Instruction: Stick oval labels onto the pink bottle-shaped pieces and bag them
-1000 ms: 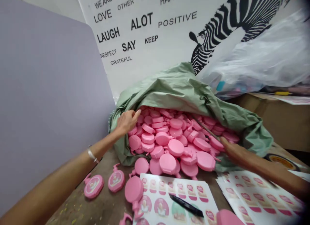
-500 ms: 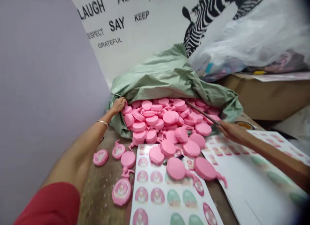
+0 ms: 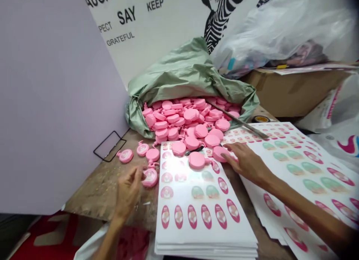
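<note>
My left hand (image 3: 129,191), fingers curled together, is at the left edge of a pink round plastic case (image 3: 150,177) with a printed sticker; whether it pinches anything is hidden. My right hand (image 3: 248,163) has its thumb and fingers around the hooked end of another pink round case (image 3: 220,154). A large heap of such cases (image 3: 191,115) spills from a green sack (image 3: 179,75) onto sticker sheets (image 3: 179,224). Several stickered cases lie left of the sheets, one of them a case (image 3: 125,155) near the board. A long flat stick (image 3: 246,126) rests across the heap and the right-hand sheets.
A second stack of sticker sheets (image 3: 291,170) lies to the right. Behind it are a cardboard box (image 3: 297,93), clear plastic bags (image 3: 288,24) and a tape roll (image 3: 261,119). A pale upright board (image 3: 56,103) stands at left, with a black wire frame (image 3: 109,146) beside it.
My left hand has let go of the sack's edge and come down toward the stickered cases. My right hand has released the stick and moved to a pink case. The view has shifted.
</note>
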### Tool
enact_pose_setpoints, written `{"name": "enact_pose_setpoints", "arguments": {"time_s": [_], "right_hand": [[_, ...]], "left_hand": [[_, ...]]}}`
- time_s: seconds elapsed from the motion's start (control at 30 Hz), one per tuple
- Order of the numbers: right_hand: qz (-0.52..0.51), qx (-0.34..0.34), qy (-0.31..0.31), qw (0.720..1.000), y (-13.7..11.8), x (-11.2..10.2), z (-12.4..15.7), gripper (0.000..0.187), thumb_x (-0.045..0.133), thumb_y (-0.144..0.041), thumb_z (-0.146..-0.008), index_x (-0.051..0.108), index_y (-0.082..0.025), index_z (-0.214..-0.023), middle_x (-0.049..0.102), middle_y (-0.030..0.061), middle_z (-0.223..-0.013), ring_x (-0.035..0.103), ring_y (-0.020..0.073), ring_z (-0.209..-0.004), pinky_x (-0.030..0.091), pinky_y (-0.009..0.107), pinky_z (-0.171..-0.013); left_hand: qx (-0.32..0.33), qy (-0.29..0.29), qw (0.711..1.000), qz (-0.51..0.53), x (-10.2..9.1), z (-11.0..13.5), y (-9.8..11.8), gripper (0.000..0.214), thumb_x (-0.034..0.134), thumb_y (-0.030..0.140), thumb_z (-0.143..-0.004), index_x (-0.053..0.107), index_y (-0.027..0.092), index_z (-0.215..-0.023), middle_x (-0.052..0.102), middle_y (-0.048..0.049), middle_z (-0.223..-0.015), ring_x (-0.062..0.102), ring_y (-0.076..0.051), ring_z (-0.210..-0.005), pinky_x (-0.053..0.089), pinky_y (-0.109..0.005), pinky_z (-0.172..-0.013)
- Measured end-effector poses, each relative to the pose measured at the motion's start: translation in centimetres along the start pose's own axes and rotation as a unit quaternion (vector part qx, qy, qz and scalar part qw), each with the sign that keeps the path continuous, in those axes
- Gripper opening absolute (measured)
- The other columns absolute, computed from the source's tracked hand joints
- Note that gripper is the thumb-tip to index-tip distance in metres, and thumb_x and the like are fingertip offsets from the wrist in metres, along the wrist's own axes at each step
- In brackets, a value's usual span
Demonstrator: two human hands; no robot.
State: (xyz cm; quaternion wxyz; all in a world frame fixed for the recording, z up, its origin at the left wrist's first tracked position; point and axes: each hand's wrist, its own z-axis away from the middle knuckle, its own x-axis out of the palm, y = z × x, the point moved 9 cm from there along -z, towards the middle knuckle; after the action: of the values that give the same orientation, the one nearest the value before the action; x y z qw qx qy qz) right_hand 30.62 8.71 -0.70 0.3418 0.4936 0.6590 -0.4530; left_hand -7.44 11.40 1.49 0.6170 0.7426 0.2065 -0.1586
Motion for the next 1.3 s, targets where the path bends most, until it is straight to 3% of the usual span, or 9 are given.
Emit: {"name": "enact_pose_setpoints", "arguments": {"time_s": [0.17, 0.3, 0.5, 0.63, 0.77, 0.93, 1.0, 1.17, 1.3], "right_hand": [[-0.018, -0.104, -0.064, 0.992, -7.7, 3.0, -0.4, 0.049, 0.048, -0.046, -0.090, 0.051, -0.016, -0.128, 0.060, 0.0185, -0.123, 0.055, 0.0335, -0.110, 0.047, 0.050, -0.089], [-0.005, -0.123, -0.090, 0.988, -11.0, 4.1, 0.2, 0.047, 0.052, -0.049, -0.086, 0.055, -0.017, -0.121, 0.063, 0.0180, -0.117, 0.057, 0.0363, -0.106, 0.045, 0.055, -0.088], [-0.114, -0.215, -0.147, 0.959, -13.2, 3.3, 2.9, 0.065, 0.061, -0.027, -0.080, 0.037, -0.035, -0.139, 0.060, 0.0023, -0.125, 0.058, 0.0237, -0.111, 0.051, 0.038, -0.089], [-0.065, -0.212, -0.104, 0.970, -11.4, 3.4, -0.3, 0.051, 0.042, -0.012, -0.085, 0.046, -0.022, -0.135, 0.060, 0.0080, -0.126, 0.054, 0.0207, -0.115, 0.046, 0.036, -0.093], [-0.030, -0.183, -0.090, 0.979, -10.1, 6.1, -4.0, 0.035, 0.040, -0.013, -0.087, 0.062, -0.016, -0.114, 0.065, 0.0136, -0.105, 0.056, 0.0248, -0.100, 0.042, 0.041, -0.088], [-0.032, -0.120, -0.061, 0.990, -8.9, 7.3, -4.5, 0.020, 0.044, -0.025, -0.088, 0.062, -0.016, -0.091, 0.062, 0.0159, -0.096, 0.054, 0.0272, -0.094, 0.040, 0.040, -0.081], [-0.045, -0.087, -0.049, 0.994, -8.2, 6.5, -3.8, 0.020, 0.040, -0.026, -0.089, 0.057, -0.016, -0.092, 0.063, 0.0145, -0.092, 0.056, 0.0242, -0.084, 0.042, 0.036, -0.074], [-0.161, 0.029, -0.055, 0.985, -7.2, 3.7, -0.9, 0.022, 0.032, -0.036, -0.097, 0.046, -0.022, -0.107, 0.061, -0.0004, -0.070, 0.054, 0.0146, -0.054, 0.039, 0.026, -0.054], [-0.159, 0.036, -0.093, 0.982, -9.2, 3.6, 0.6, 0.023, 0.032, -0.040, -0.097, 0.048, -0.024, -0.101, 0.064, 0.0006, -0.075, 0.056, 0.0161, -0.056, 0.036, 0.028, -0.054]], "left_hand": [[-0.038, -0.064, 0.992, 0.098, 5.6, 3.9, 0.2, 0.028, 0.053, 0.042, -0.086, 0.068, 0.019, -0.078, 0.062, -0.0002, -0.068, 0.056, -0.014, -0.059, 0.043, -0.024, -0.056], [-0.046, -0.109, 0.983, 0.144, 8.4, 5.2, 0.5, 0.029, 0.050, 0.043, -0.088, 0.066, 0.019, -0.090, 0.066, -0.0045, -0.085, 0.058, -0.014, -0.062, 0.046, -0.026, -0.058], [-0.004, -0.178, 0.984, -0.016, 10.7, 5.5, 1.5, 0.053, 0.060, 0.050, -0.080, 0.055, 0.019, -0.122, 0.062, -0.0123, -0.117, 0.063, -0.022, -0.086, 0.047, -0.035, -0.081], [-0.011, -0.246, 0.963, -0.110, 12.4, 5.6, 2.3, 0.041, 0.070, 0.045, -0.069, 0.061, 0.022, -0.102, 0.065, -0.0114, -0.105, 0.060, -0.031, -0.101, 0.043, -0.037, -0.082], [-0.055, -0.240, 0.967, -0.072, 12.6, 6.3, 1.7, 0.039, 0.072, 0.042, -0.066, 0.053, 0.025, -0.094, 0.064, -0.0041, -0.084, 0.061, -0.025, -0.080, 0.042, -0.032, -0.067], [-0.118, -0.175, 0.973, 0.098, 11.7, 7.5, -0.4, 0.040, 0.076, 0.036, -0.065, 0.047, 0.025, -0.091, 0.060, 0.0008, -0.077, 0.060, -0.017, -0.068, 0.045, -0.026, -0.059], [-0.170, -0.158, 0.948, 0.216, 11.4, 7.7, -1.5, 0.040, 0.076, 0.037, -0.067, 0.049, 0.023, -0.093, 0.064, -0.0016, -0.084, 0.064, -0.016, -0.070, 0.050, -0.025, -0.061], [-0.306, -0.113, 0.826, 0.459, 9.4, 7.7, -3.6, 0.046, 0.076, 0.035, -0.070, 0.055, 0.022, -0.108, 0.069, -0.0064, -0.099, 0.070, -0.018, -0.071, 0.056, -0.027, -0.058], [-0.322, -0.073, 0.818, 0.471, 6.8, 6.8, -4.0, 0.042, 0.076, 0.028, -0.069, 0.060, 0.017, -0.107, 0.071, -0.0100, -0.099, 0.068, -0.015, -0.066, 0.055, -0.021, -0.052]]}}
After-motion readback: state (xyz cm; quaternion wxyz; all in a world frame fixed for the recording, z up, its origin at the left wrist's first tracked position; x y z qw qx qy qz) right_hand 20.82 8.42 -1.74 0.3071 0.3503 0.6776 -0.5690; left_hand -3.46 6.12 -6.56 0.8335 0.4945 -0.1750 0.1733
